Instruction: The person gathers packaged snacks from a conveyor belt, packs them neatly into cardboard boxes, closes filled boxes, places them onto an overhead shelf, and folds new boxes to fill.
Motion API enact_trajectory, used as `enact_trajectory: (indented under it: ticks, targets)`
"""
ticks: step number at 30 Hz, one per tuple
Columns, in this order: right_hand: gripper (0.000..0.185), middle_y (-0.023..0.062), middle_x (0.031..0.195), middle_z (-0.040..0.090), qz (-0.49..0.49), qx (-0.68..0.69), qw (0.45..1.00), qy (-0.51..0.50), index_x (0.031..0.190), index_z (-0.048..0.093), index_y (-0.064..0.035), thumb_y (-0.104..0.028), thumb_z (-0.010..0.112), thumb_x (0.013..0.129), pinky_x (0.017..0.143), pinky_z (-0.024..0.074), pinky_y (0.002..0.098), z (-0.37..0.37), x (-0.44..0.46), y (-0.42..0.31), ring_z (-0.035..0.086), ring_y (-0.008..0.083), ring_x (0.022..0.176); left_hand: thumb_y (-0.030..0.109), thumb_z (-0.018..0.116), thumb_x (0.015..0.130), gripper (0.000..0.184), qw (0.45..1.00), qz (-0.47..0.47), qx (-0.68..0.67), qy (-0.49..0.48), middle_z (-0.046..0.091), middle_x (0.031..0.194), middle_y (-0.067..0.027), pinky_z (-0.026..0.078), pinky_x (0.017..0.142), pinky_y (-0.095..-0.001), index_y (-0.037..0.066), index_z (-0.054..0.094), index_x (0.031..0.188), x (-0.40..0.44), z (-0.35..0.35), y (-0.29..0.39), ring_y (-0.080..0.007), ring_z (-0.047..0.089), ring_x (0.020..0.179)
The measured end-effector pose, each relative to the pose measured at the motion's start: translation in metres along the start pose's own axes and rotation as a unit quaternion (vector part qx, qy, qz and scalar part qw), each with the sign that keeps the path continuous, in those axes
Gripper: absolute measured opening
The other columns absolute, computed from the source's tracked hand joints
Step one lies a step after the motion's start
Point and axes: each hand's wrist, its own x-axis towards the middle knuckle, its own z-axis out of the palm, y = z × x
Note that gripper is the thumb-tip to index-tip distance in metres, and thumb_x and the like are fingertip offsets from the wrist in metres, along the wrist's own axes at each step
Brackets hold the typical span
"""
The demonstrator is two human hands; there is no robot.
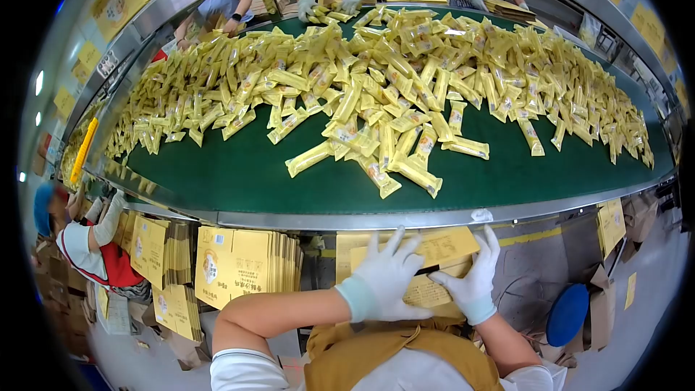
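Both of my gloved hands are on a yellow printed cardboard carton (445,246), held in front of my body just below the conveyor's near edge. My left hand (387,279) is at its left part, fingers spread over the board and thumb lower down. My right hand (476,279) grips the right side, fingers pointing up along the edge and thumb reaching inward. Between the hands a narrow dark strip shows; whether it is a gap or an object I cannot tell. Beyond lies a heap of yellow wrapped snack packets (391,94) on the green conveyor belt (253,174).
Stacks of flat yellow cartons (235,264) stand left of me. A metal rail (289,221) edges the belt. At right is a blue round stool (567,316). Co-workers' gloved hands (352,1) work across the belt; another person in a red apron (119,261) is at left.
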Motion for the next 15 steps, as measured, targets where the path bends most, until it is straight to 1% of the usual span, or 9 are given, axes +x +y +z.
enact_trajectory:
  ticks: [1, 2, 5, 7, 9, 11, 12, 13, 15]
  targets:
    - [0.124, 0.0277, 0.148, 0.035, 0.012, 0.008, 1.0, 0.026, 0.15, 0.027, 0.0024, -0.028, 0.098, 0.053, 0.112, 0.0345, 0.0531, 0.002, 0.001, -0.002, 0.042, 0.0469, 0.131, 0.063, 0.07, 0.077, 0.081, 0.997, -0.007, 0.076, -0.001, 0.039, 0.151, -0.0274, 0.034, 0.105, -0.0667, 0.011, 0.056, 0.138, -0.001, 0.006, 0.006, -0.0447, 0.04, 0.139]
    - [0.124, 0.027, 0.152, 0.032, 0.016, -0.001, 0.999, 0.028, 0.154, 0.023, 0.0011, -0.024, 0.097, 0.057, 0.113, 0.0359, 0.0504, 0.001, 0.004, -0.004, 0.042, 0.0447, 0.134, 0.071, 0.069, 0.072, 0.101, 0.998, 0.006, 0.046, -0.04, 0.018, 0.161, -0.0315, 0.015, 0.107, -0.0769, 0.011, 0.045, 0.15, 0.001, 0.018, 0.004, -0.0516, 0.016, 0.148]
    - [0.121, 0.0251, 0.158, 0.027, 0.103, 0.38, 0.919, -0.033, 0.155, 0.021, 0.0004, -0.019, 0.095, 0.062, 0.115, 0.0363, 0.0469, -0.002, 0.003, 0.009, 0.039, 0.0409, 0.14, 0.068, 0.071, 0.071, 0.108, 0.997, 0.009, 0.057, -0.057, 0.023, 0.159, -0.0329, 0.019, 0.105, -0.0764, 0.011, 0.036, 0.155, 0.005, 0.012, 0.01, -0.0497, 0.022, 0.147]
    - [0.073, 0.0236, 0.156, 0.034, 0.296, 0.602, 0.741, 0.026, 0.155, 0.024, -0.0006, -0.029, 0.062, 0.099, 0.116, 0.0375, 0.0438, -0.004, 0.011, 0.042, 0.04, 0.0347, 0.143, 0.063, 0.074, 0.07, 0.111, 0.996, 0.01, 0.055, -0.073, 0.022, 0.159, -0.0336, 0.023, 0.107, -0.0718, 0.011, 0.031, 0.158, 0.005, -0.002, 0.01, -0.0502, 0.024, 0.146]
    - [0.057, 0.021, 0.149, 0.044, 0.318, 0.597, 0.73, 0.103, 0.152, 0.032, -0.0004, -0.033, 0.044, 0.107, 0.113, 0.0405, 0.0414, -0.011, 0.003, 0.082, 0.044, 0.0303, 0.139, 0.059, 0.075, 0.07, 0.112, 1.0, -0.006, -0.007, -0.012, 0.023, 0.158, -0.0334, 0.026, 0.109, -0.0669, 0.011, 0.027, 0.159, 0.002, -0.011, 0.003, -0.0507, 0.027, 0.144]
    - [0.056, 0.0188, 0.148, 0.046, 0.322, 0.508, 0.795, 0.078, 0.151, 0.036, -0.0008, -0.034, 0.046, 0.107, 0.113, 0.0402, 0.0402, -0.01, -0.016, 0.117, 0.045, 0.0276, 0.138, 0.056, 0.076, 0.072, 0.112, 0.984, -0.034, -0.127, 0.122, 0.026, 0.158, -0.0321, 0.027, 0.112, -0.0618, 0.013, 0.024, 0.16, -0.004, -0.013, -0.01, -0.0513, 0.029, 0.143]
    - [0.056, 0.0178, 0.148, 0.046, 0.323, 0.46, 0.825, 0.065, 0.151, 0.037, -0.0011, -0.035, 0.047, 0.107, 0.113, 0.0401, 0.0396, -0.008, -0.028, 0.132, 0.045, 0.0262, 0.137, 0.044, 0.076, 0.077, 0.107, 0.962, -0.037, -0.21, 0.168, 0.024, 0.161, -0.0291, 0.03, 0.116, -0.0485, 0.008, 0.02, 0.161, -0.007, -0.012, -0.019, -0.0454, 0.031, 0.145]
    - [0.058, 0.0149, 0.15, 0.046, 0.313, 0.49, 0.813, -0.03, 0.153, 0.034, -0.0026, -0.035, 0.048, 0.107, 0.112, 0.0408, 0.0375, -0.003, -0.046, 0.146, 0.048, 0.0245, 0.135, 0.042, 0.075, 0.079, 0.106, 0.912, -0.016, -0.371, 0.171, 0.022, 0.162, -0.0273, 0.029, 0.118, -0.0458, 0.006, 0.019, 0.161, -0.003, 0.002, -0.022, -0.0415, 0.03, 0.146]
    - [0.06, 0.0206, 0.14, 0.053, 0.292, 0.375, 0.88, -0.012, 0.154, 0.03, -0.0007, -0.029, 0.049, 0.105, 0.103, 0.0456, 0.0404, 0.001, -0.061, 0.139, 0.054, 0.0304, 0.125, 0.037, 0.075, 0.082, 0.104, 0.734, 0.027, -0.659, 0.164, 0.018, 0.165, -0.0237, 0.027, 0.12, -0.0406, 0.003, 0.016, 0.161, 0.008, 0.042, -0.024, -0.0337, 0.029, 0.149]
